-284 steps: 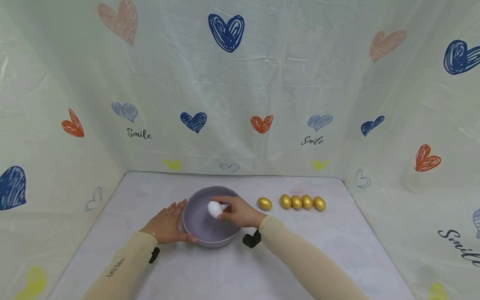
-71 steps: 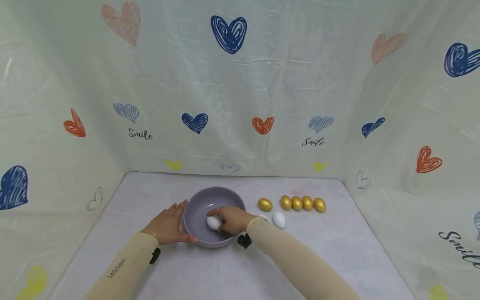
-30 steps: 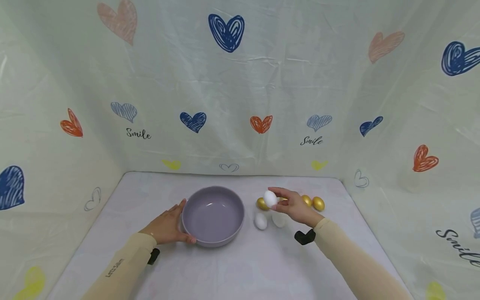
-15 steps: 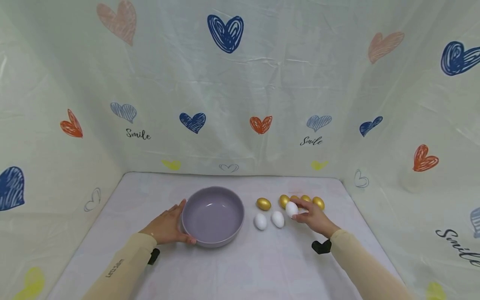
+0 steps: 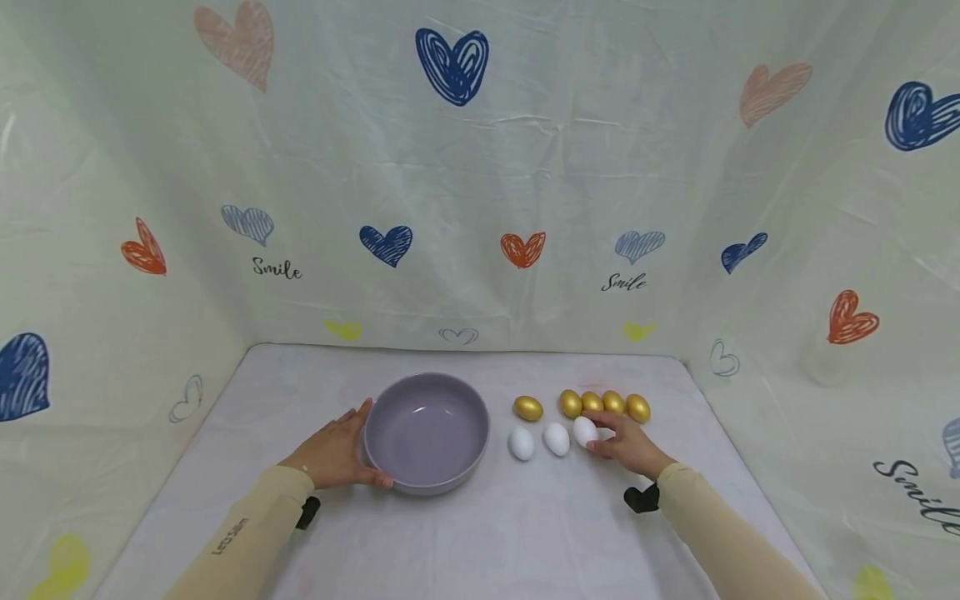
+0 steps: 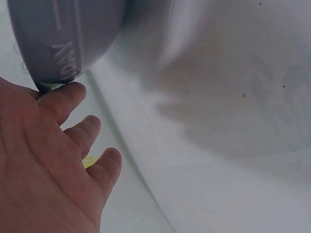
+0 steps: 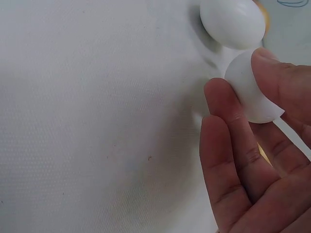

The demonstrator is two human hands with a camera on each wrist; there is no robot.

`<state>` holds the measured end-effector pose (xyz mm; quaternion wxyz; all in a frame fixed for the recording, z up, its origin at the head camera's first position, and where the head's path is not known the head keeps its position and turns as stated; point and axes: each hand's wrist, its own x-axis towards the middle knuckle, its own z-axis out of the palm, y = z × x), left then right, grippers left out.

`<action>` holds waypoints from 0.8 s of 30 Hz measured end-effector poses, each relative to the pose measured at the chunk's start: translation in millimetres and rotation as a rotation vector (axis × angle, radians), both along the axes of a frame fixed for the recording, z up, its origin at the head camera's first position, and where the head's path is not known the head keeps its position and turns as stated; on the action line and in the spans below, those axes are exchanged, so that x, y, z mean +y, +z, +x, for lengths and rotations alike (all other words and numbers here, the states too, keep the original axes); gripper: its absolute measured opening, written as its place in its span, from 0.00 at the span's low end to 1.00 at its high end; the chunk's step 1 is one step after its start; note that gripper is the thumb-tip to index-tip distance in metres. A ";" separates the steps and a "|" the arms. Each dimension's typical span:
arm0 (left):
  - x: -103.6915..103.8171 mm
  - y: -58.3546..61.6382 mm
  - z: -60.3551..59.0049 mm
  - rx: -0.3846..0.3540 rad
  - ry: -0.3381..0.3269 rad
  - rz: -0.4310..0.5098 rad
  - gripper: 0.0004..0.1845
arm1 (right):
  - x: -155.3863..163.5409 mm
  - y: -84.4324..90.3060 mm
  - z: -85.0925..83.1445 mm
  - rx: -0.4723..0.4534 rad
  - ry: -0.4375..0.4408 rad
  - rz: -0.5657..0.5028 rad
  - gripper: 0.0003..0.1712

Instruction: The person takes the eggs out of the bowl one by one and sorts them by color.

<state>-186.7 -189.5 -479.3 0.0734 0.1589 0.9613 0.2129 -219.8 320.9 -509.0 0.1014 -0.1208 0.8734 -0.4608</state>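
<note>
A purple bowl [image 5: 425, 437] stands on the table, with no egg inside. My left hand [image 5: 335, 450] rests against its left side, fingers spread and thumb by the near rim; in the left wrist view, the fingers [image 6: 65, 102] lie extended by the bowl wall [image 6: 68, 34]. My right hand [image 5: 632, 443] pinches a white egg [image 5: 585, 432] between thumb and fingers at table level. That egg [image 7: 250, 92] is partly covered by the thumb in the right wrist view. Two more white eggs, a left one [image 5: 521, 443] and a middle one [image 5: 557, 439], lie beside it toward the bowl.
Behind the white eggs lies a row of gold eggs [image 5: 612, 402], several close together. One gold egg [image 5: 528, 408] sits apart on the left. The table [image 5: 450, 542] has a pale cover, and a heart-printed curtain [image 5: 480, 167] surrounds its back and sides.
My right hand has lifted a white egg from the bowl, carried it right and lowered it beside two other white eggs, which were also placed during these frames. My left hand has stayed.
</note>
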 end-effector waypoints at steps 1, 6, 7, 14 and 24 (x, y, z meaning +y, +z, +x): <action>-0.1 0.1 -0.1 0.001 -0.001 0.001 0.80 | 0.0 -0.7 -0.1 -0.004 0.003 -0.001 0.31; 0.2 1.0 0.1 0.002 -0.005 0.005 0.80 | -0.2 -3.9 -0.4 -0.016 0.001 0.021 0.32; 0.2 1.1 0.1 0.003 -0.006 0.005 0.79 | -0.1 -4.5 -0.7 -0.017 0.001 0.030 0.32; 0.4 1.4 0.7 0.007 -0.003 0.004 0.79 | -0.3 -7.2 -1.8 -0.024 0.005 0.067 0.33; 0.4 1.4 0.5 0.007 -0.003 0.000 0.79 | 0.9 -13.9 -3.7 -0.004 0.020 0.109 0.34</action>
